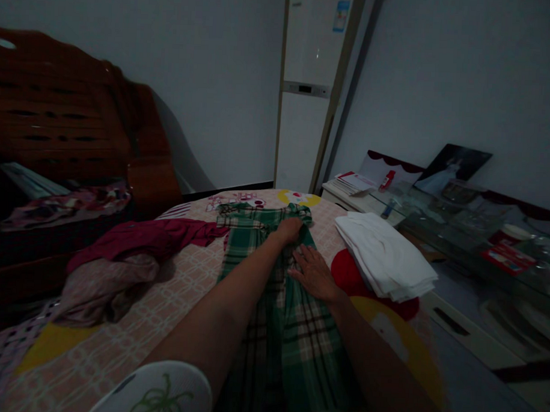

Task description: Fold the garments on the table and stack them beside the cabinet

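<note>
A green plaid garment lies lengthwise on a table with a patterned cloth, its far end spread wide. Near that far end, my left hand is closed on the plaid fabric. My right hand lies flat on the garment, just nearer and to the right, with its fingers spread. Folded white cloth sits to the right of the garment. To the left lies a crumpled dark red garment, with a dull pink cloth beside it.
A wooden bench stands at the left, with fabric on it. Behind the table is a tall white cabinet-like unit. A low stand with a glass top runs along the right wall, holding papers, a picture and small items.
</note>
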Available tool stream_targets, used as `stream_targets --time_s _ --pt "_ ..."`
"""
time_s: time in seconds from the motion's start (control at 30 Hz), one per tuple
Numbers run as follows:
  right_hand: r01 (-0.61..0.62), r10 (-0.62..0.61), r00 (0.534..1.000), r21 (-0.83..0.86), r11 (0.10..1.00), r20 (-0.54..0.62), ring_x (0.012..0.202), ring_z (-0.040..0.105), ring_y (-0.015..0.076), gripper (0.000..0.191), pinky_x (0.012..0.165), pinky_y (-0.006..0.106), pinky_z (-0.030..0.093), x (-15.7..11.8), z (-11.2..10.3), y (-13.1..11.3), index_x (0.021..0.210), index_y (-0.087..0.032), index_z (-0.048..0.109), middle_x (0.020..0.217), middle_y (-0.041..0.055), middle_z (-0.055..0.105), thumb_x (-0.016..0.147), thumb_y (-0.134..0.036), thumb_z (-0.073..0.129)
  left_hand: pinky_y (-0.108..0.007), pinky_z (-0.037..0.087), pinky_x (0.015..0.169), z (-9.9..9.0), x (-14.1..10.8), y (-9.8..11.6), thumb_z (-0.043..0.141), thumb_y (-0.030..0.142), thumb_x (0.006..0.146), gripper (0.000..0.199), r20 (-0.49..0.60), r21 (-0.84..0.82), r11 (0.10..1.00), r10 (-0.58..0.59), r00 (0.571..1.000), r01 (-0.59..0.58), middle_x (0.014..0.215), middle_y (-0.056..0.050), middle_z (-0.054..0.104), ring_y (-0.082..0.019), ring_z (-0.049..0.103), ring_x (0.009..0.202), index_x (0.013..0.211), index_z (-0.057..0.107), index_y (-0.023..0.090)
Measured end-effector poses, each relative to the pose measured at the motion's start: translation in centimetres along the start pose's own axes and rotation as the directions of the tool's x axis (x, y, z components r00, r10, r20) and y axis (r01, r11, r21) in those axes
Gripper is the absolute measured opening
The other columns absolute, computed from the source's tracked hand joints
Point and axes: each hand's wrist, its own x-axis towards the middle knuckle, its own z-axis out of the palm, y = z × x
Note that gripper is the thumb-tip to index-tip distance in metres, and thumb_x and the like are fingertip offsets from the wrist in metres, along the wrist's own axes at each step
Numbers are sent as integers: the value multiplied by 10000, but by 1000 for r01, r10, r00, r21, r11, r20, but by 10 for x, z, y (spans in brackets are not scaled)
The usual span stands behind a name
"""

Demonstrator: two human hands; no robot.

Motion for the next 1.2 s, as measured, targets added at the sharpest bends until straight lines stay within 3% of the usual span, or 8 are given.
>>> stream_targets --time_s 0.27,0.43,0.53,0.7,0.9,1.03,1.13,1.2 --pt "29 -30 998 -9 1000 -49 1462 248 327 670 1164 496 219 -1 6 4 1503 -191 387 1584 155 297 963 -588 382 -313 259 1172 -22 -29 -28 450 68 875 513 -128 15 997 -71 989 73 1553 -208 319 -231 284 1458 1387 430 49" --pt "72 -73 997 -17 997 -39 1462 247 330 715 1171 517 194 2 11 5 1490 -172 406 1577 162 309 938 -627 405 -356 285 1174 2 -89 -27 554 293 904 567 -29 -61 977 200 979 -202 1522 -191 396 -241 345 1433 1421 429 95" --pt "84 -84 996 -22 996 -24 1464 244 332 730 1175 516 185 2 11 7 1504 -179 382 1582 155 302 940 -642 376 -395 308 1164 6 -110 -37 524 321 921 575 -60 -116 984 126 990 -133 1530 -214 371 -262 335 1439 1430 419 74" --pt "116 -117 993 -40 992 -30 1460 255 336 718 1174 518 196 0 8 7 1513 -181 364 1583 161 296 952 -629 355 -422 315 1168 -21 -143 -58 469 328 946 515 -248 -208 973 49 967 -102 1504 -168 434 -240 391 1409 1410 453 105" --pt "266 -266 964 5 964 -13 1473 235 302 694 1179 527 197 -2 12 -5 1503 -186 377 1581 147 306 946 -598 417 -460 363 1140 5 -212 -25 556 331 904 587 -155 -237 957 132 979 -167 1502 -167 436 -262 408 1396 1443 409 152" --pt "279 -274 960 102 955 -56 1456 286 283 647 1174 509 235 0 10 0 1485 -176 404 1564 157 337 946 -528 472 -503 285 1174 26 -228 -6 503 260 924 571 -128 -207 961 158 979 -182 1539 -197 364 -285 318 1444 1461 371 117" --pt "270 -249 961 218 938 -117 1397 402 268 542 1132 474 331 -2 -8 11 1423 -163 490 1505 172 433 944 -415 509 -451 341 1148 14 -224 -7 579 255 880 649 -154 -232 959 128 980 -162 1563 -217 300 -277 323 1442 1468 348 105" --pt "274 -250 960 257 927 -123 1296 519 263 435 1081 464 397 -10 -31 15 1341 -178 576 1397 155 561 936 -325 511 -416 408 1090 -5 -223 -6 610 255 859 576 -150 -218 968 93 984 -125 1484 -198 437 -271 435 1368 1396 451 119"
